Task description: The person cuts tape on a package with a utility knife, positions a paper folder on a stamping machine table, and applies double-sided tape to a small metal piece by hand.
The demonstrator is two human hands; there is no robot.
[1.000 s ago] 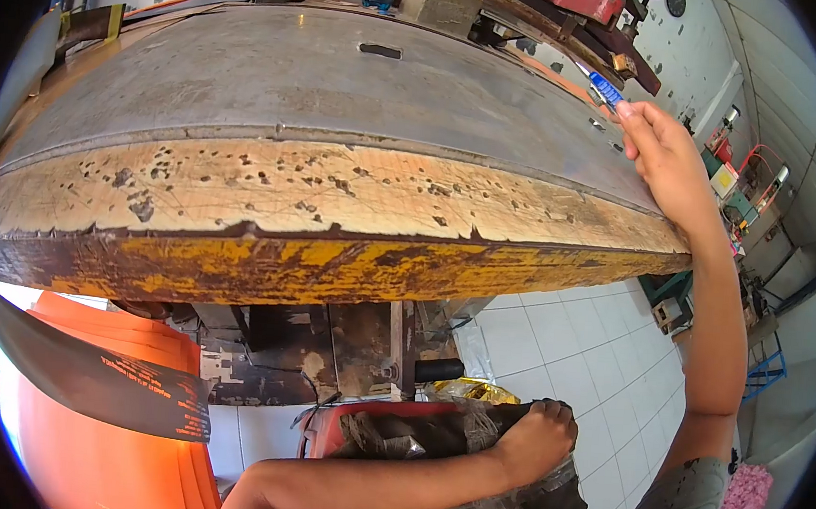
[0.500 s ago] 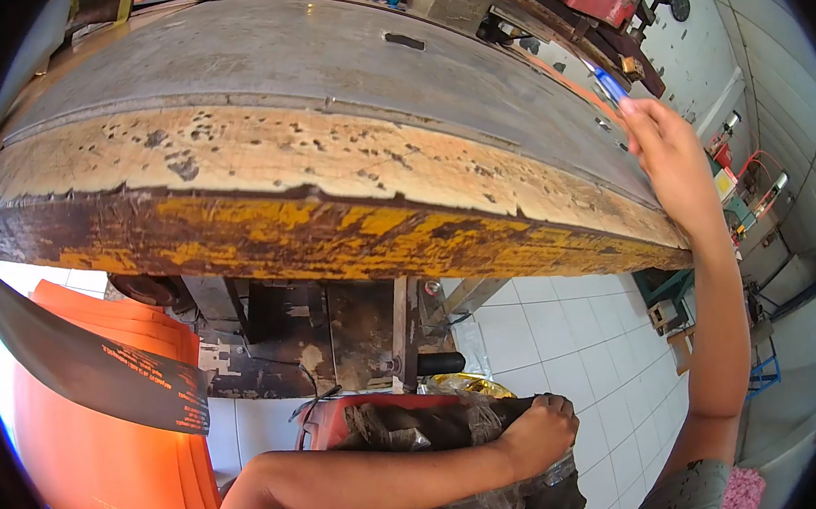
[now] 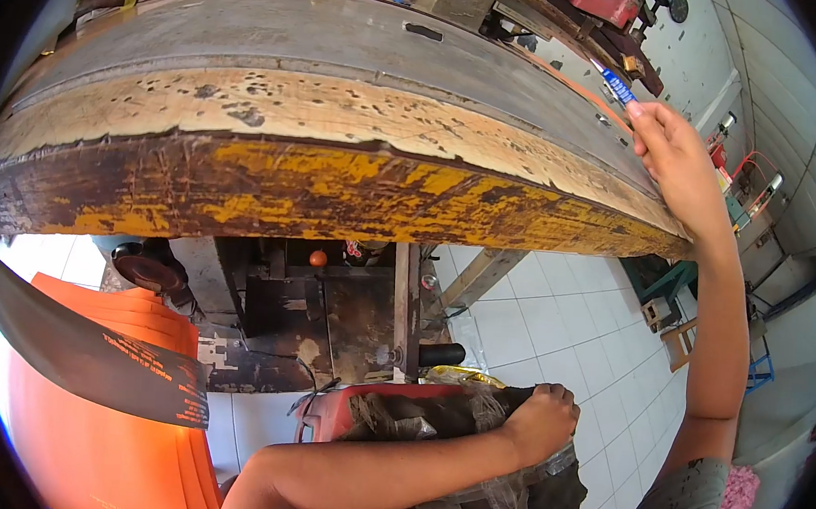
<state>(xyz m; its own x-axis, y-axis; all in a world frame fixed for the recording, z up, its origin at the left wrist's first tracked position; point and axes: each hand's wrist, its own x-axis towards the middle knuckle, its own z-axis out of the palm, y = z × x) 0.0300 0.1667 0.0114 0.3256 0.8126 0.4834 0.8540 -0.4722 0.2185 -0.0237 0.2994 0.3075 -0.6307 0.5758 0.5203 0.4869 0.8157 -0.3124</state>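
Note:
My right hand [image 3: 671, 150] is raised over the right end of the workbench, its fingers closed on a blue pen-like tool [image 3: 617, 85] whose pointed tip faces up and left. My left hand [image 3: 545, 423] rests low, with curled fingers, at the right edge of a dark, taped cover [image 3: 434, 427] on a red seat or box [image 3: 331, 415]. Whether the left fingers grip the cover's edge cannot be made out. Across the view runs the bench, with a grey metal sheet [image 3: 282, 33] on top and a worn wooden front edge [image 3: 342, 108].
Orange sheets [image 3: 106, 385] hang at the lower left, with a dark printed sheet [image 3: 89, 346] over them. A red machine [image 3: 601, 1] stands at the bench's back right. Below are a wooden shelf [image 3: 355, 336] and a white tiled floor [image 3: 555, 312].
The bench edge has shifted upward in view, showing more of the space underneath. My right hand and the blue tool have moved slightly right. My left hand stays on the dark cover.

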